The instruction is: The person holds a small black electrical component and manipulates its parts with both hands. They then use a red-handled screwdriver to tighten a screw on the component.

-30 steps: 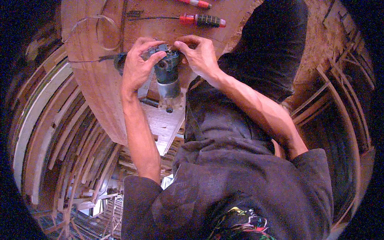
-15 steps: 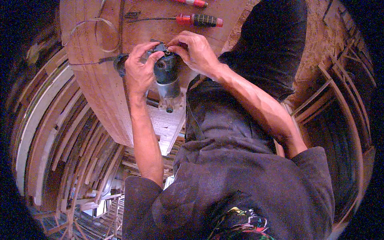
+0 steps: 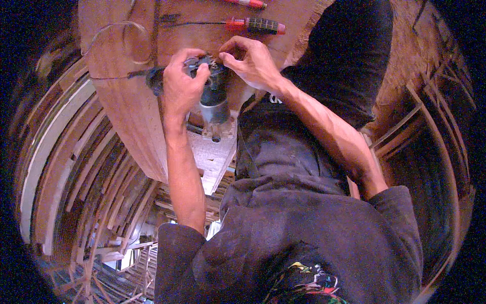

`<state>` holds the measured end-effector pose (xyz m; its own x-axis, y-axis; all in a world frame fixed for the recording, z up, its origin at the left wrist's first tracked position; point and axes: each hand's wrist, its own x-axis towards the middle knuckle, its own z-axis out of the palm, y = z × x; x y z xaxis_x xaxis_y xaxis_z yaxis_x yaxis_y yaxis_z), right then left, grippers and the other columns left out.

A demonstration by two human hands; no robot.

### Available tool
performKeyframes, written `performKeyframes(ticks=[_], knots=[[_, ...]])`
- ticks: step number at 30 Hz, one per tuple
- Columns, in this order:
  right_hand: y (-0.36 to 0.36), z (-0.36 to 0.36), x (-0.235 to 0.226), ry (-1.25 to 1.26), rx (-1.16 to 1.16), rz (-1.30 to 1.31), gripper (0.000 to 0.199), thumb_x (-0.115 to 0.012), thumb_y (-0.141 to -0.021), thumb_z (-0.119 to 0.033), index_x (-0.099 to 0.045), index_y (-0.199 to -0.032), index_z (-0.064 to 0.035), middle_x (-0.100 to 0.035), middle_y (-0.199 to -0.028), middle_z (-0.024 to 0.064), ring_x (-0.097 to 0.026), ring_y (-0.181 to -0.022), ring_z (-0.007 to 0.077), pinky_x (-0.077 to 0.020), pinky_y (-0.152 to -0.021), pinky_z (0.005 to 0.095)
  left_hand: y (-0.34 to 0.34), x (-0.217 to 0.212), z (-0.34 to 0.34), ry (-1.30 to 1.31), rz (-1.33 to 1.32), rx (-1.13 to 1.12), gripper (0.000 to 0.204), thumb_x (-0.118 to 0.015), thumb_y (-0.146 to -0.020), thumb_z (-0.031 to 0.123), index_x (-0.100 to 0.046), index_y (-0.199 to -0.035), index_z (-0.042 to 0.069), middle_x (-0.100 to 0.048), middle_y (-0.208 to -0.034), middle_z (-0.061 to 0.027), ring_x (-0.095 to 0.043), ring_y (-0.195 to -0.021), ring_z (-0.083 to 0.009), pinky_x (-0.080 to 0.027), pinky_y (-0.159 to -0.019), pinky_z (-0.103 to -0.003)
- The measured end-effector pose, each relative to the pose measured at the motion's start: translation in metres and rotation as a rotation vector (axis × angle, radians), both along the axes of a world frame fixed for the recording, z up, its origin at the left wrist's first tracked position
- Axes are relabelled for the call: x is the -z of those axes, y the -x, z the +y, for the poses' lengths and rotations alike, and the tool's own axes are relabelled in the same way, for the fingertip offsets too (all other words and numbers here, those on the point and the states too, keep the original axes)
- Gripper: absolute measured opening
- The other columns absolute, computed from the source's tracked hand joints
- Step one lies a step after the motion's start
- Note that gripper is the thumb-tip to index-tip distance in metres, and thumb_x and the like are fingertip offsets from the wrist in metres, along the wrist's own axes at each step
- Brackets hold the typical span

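A power tool with a dark body (image 3: 215, 95), which looks like a small router, lies on the wooden board with its metal collar (image 3: 215, 112) and clear base (image 3: 223, 133) toward me. My left hand (image 3: 183, 83) grips its far end, thumb and fingers around the dark housing, where small inner parts seem exposed. Just to the right, my right hand (image 3: 253, 62) is held in a pinch, a little apart from the housing. Anything between those fingertips is too small to make out. Left of my left hand sits a dark rounded piece (image 3: 155, 81) with a cord.
A screwdriver (image 3: 259, 26) with a red and black handle lies beyond my hands, near another red-handled tool (image 3: 250, 3). A thin pale cable (image 3: 112, 26) loops on the wooden board (image 3: 114, 101). Stacked timber (image 3: 66, 162) fills the left side; my dark-trousered leg (image 3: 344, 61) is at right.
My right hand has drawn back from the housing, slightly up and to the right. My left thumb and fingers have shifted on the tool's end. The view has moved slightly.
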<state>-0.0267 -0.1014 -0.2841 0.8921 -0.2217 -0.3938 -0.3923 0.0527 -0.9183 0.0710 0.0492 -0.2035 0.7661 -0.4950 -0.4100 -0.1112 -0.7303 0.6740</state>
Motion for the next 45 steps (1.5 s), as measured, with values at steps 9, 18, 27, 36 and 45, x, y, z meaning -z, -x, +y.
performKeyframes(ticks=[9,18,27,36,45], knots=[[-0.002,-0.019,-0.005,0.072,-0.173,-0.005,0.022,-0.069,-0.092,-0.013,-0.07,-0.109,0.0013,-0.075,-0.093,0.0135,-0.072,-0.086,0.0206,-0.0565,-0.081,0.035,0.009,0.016,-0.027,-0.26,-0.299,0.121,0.019,-0.065,-0.085,0.025,-0.07,-0.084,0.007,-0.067,-0.091,-0.0122,-0.062,-0.093,-0.0345,-0.048,-0.083,-0.048],[0.006,-0.019,0.016,0.391,-0.266,-0.223,0.009,-0.063,-0.091,-0.002,-0.063,-0.098,0.0034,-0.07,-0.089,0.0225,-0.07,-0.084,0.0404,-0.0558,-0.074,0.0461,0.0,0.013,-0.024,-0.319,-0.023,0.081,0.031,-0.057,-0.089,0.027,-0.076,-0.104,0.009,-0.073,-0.105,-0.0178,-0.068,-0.1,-0.0376,-0.051,-0.093,-0.048],[0.004,-0.016,0.012,0.389,-0.249,-0.197,0.012,-0.064,-0.094,-0.009,-0.06,-0.098,0.0014,-0.068,-0.085,0.0232,-0.067,-0.079,0.0435,-0.0534,-0.068,0.0484,-0.013,0.015,-0.033,-0.492,0.138,0.185,0.034,-0.06,-0.083,0.036,-0.079,-0.102,0.014,-0.075,-0.099,-0.0177,-0.071,-0.096,-0.0383,-0.054,-0.09,-0.047],[0.001,-0.031,0.004,0.227,-0.273,-0.099,0.018,-0.067,-0.093,-0.015,-0.063,-0.094,0.0017,-0.069,-0.085,0.022,-0.068,-0.083,0.0416,-0.0521,-0.074,0.047,-0.015,0.02,-0.032,-0.484,0.285,0.076,0.035,-0.068,-0.074,0.036,-0.079,-0.097,0.012,-0.075,-0.097,-0.0167,-0.073,-0.093,-0.034,-0.055,-0.086,-0.041],[-0.018,-0.048,0.004,0.209,-0.409,-0.136,0.026,-0.066,-0.091,-0.019,-0.068,-0.107,0.0011,-0.073,-0.099,0.0204,-0.07,-0.094,0.0373,-0.0539,-0.085,0.0443,-0.018,0.025,-0.021,-0.39,0.283,0.075,0.032,-0.066,-0.08,0.029,-0.078,-0.098,0.004,-0.075,-0.096,-0.0207,-0.074,-0.09,-0.0328,-0.056,-0.085,-0.04]])
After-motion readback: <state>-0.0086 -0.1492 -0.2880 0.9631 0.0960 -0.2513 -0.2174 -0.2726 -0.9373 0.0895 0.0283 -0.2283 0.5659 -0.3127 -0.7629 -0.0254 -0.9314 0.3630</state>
